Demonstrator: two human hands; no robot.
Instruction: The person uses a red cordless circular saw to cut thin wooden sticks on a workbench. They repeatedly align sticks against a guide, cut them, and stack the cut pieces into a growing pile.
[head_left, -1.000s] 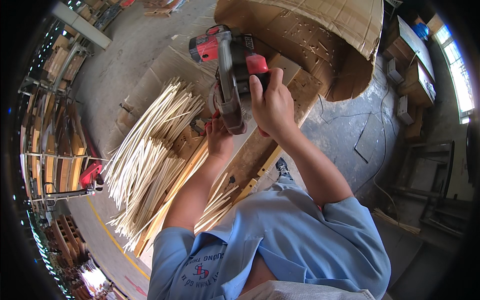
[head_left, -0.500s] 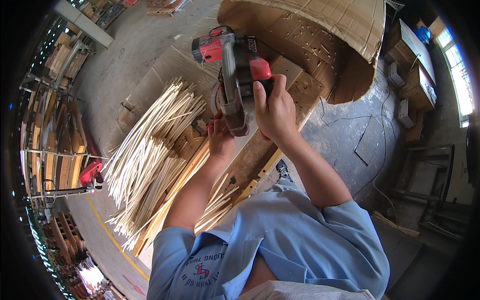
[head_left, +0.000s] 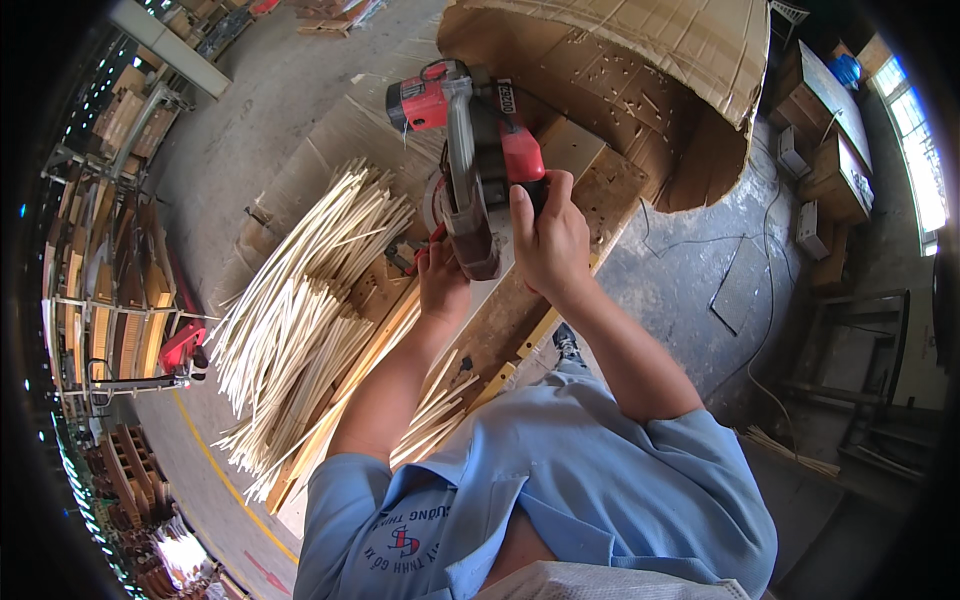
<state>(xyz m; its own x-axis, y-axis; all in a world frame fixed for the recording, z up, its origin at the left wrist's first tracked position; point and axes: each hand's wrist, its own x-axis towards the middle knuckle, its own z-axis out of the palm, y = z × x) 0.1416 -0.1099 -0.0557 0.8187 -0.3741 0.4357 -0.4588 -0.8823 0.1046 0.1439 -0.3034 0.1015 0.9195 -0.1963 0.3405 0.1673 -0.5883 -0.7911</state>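
A red and black miter saw [head_left: 468,185] stands on the wooden bench in front of me. My right hand [head_left: 556,235] is wrapped round its handle, the thumb lying along the near side. Left of the blade guard, my left hand [head_left: 443,283] is closed low down by the saw's base, beside a red part. What its fingers hold is hidden. Long thin pale wooden sticks [head_left: 290,310] lie in a big pile to the left of the bench. More sticks [head_left: 435,410] rest along the bench under my left forearm.
Behind the saw, a large open cardboard box [head_left: 690,70] holds small cut bits of wood. The wooden bench [head_left: 515,325] runs diagonally below the saw. A cable [head_left: 768,300] trails over the floor at right. At far left stands a rack [head_left: 120,300] loaded with wooden pieces.
The saw's handle and my right hand have come slightly down and toward me. My left hand stays by the base with almost no shift.
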